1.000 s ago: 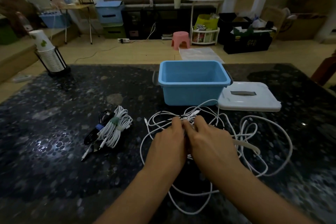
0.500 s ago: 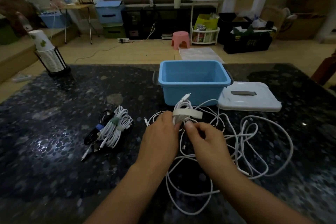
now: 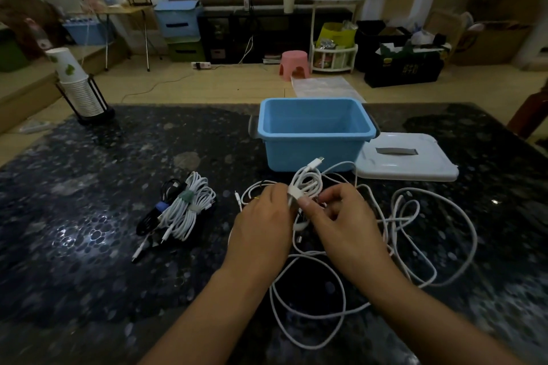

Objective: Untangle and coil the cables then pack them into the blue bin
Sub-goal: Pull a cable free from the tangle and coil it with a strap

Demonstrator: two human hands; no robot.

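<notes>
While both hands (image 3: 299, 216) pinch white cable coil (image 3: 307, 185), blue bin (image 3: 314, 133) behind

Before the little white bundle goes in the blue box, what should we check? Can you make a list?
1. Blue bin open, lid off beside it: ok.
2. Room inside the bin: ok, looks empty.
3. Small coil held by left hand and right hand: ok.
4. Strap closed round the coil: cannot tell.
5. Coil free of the loose white cables: cannot tell.
6. Finished bundles packed: not ok, on the table.
</notes>
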